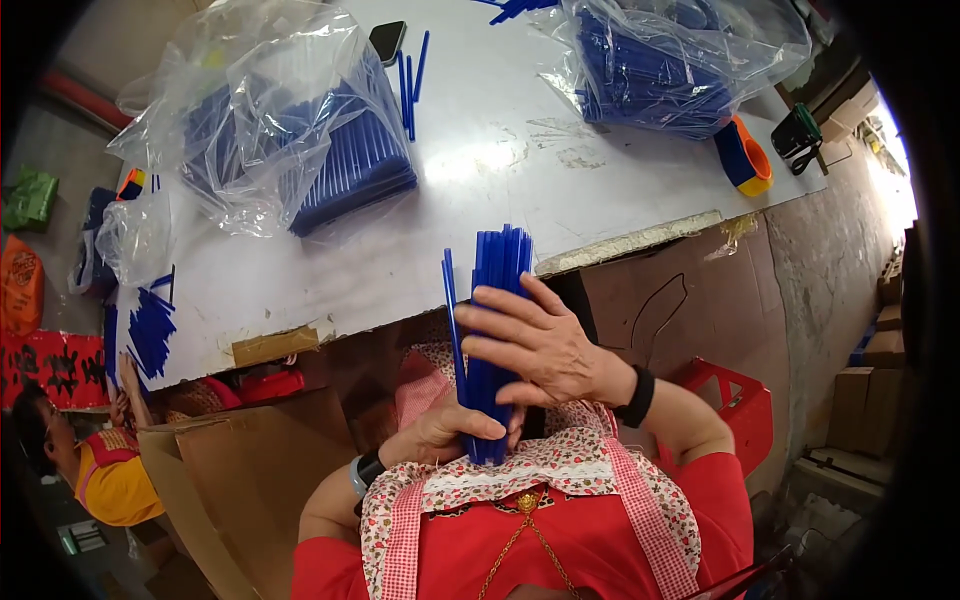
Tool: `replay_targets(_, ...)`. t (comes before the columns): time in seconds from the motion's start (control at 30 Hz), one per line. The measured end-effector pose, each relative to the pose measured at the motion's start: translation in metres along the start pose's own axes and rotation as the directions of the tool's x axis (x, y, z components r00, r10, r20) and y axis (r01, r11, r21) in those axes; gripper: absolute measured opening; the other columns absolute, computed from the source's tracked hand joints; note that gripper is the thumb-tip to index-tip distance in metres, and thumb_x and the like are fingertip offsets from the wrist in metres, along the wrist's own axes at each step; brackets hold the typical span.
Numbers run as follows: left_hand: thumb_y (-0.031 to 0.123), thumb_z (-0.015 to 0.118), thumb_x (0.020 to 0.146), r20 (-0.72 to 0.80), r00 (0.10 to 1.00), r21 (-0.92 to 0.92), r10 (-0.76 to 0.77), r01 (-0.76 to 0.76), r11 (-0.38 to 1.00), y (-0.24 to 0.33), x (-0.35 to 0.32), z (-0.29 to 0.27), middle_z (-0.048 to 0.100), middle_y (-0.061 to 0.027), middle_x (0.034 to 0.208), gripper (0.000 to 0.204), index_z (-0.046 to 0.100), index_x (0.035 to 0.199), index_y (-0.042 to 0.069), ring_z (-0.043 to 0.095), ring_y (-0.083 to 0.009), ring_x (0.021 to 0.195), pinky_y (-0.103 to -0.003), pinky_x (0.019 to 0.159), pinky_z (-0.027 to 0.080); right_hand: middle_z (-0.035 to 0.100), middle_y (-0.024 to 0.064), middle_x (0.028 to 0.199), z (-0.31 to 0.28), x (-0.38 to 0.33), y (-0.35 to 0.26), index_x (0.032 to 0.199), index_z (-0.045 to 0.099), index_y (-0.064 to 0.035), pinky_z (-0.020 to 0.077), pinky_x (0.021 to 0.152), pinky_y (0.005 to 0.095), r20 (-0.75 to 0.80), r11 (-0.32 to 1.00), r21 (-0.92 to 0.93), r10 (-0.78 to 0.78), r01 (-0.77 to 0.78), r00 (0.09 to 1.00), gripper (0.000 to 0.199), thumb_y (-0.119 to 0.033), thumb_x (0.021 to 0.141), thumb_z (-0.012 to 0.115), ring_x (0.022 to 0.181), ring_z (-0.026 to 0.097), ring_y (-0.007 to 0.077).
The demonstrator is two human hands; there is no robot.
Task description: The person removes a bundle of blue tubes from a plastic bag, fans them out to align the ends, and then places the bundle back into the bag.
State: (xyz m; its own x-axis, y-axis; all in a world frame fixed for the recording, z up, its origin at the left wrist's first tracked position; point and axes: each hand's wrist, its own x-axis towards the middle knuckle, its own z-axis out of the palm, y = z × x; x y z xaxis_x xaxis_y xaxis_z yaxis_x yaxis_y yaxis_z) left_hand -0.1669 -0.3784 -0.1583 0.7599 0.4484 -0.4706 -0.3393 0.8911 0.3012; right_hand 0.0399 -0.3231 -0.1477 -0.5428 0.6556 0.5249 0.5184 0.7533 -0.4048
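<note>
Left hand (pixel 462 424) is wrapped round the lower end of a blue tube bundle (pixel 502 262), in front of the apron (pixel 575 455) by the tabletop (pixel 470 195); right hand (pixel 545 347)'s open, fingers across it. Looks like squaring-up to me, so next I'd nudge that stray tube (pixel 449 280) in.

From the blue bundle (pixel 500 256), a passable lane is running over the counter (pixel 480 170) toward twelve o'clock. Loose blue tubes (pixel 421 68) are narrowing it at eleven; a bagged stack (pixel 350 160) is blocking ten, another bag (pixel 655 85) one. A cardboard box (pixel 270 480) is filling eight, a red stool (pixel 752 425) four.
</note>
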Motion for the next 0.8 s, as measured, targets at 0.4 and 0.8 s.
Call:
replay_targets(0.4, 0.032, 0.062, 0.085, 0.157, 0.905, 0.219, -0.395, 0.359, 0.907, 0.056, -0.007, 0.014, 0.063, -0.0159, 0.085, 0.044, 0.057, 0.111, -0.003, 0.065, -0.0268, 0.072, -0.037, 0.064, 0.055, 0.062, 0.0124, 0.111, -0.021, 0.026, -0.005, 0.121, 0.049, -0.0126, 0.0473, 0.092, 0.0411, 0.772, 0.936, 0.311, -0.147, -0.164, 0.619, 0.049, -0.024, 0.078, 0.07, 0.102, 0.062, 0.0276)
replay_targets(0.8, 0.025, 0.065, 0.089, -0.424, 0.748, 0.445, 0.511, -0.319, 0.837, 0.011, 0.029, -0.031, 0.062, -0.0104, 0.1, 0.044, 0.049, 0.122, 0.0, 0.064, -0.019, 0.086, -0.03, 0.078, 0.054, 0.065, 0.0099, 0.102, 0.069, -0.01, 0.01, 0.108, 0.057, 0.0012, 0.0525, 0.085, 0.0333, 0.756, -0.584, 0.65, 0.432, -0.487, 0.491, 0.03, -0.011, 0.082, 0.066, 0.095, 0.064, 0.0189)
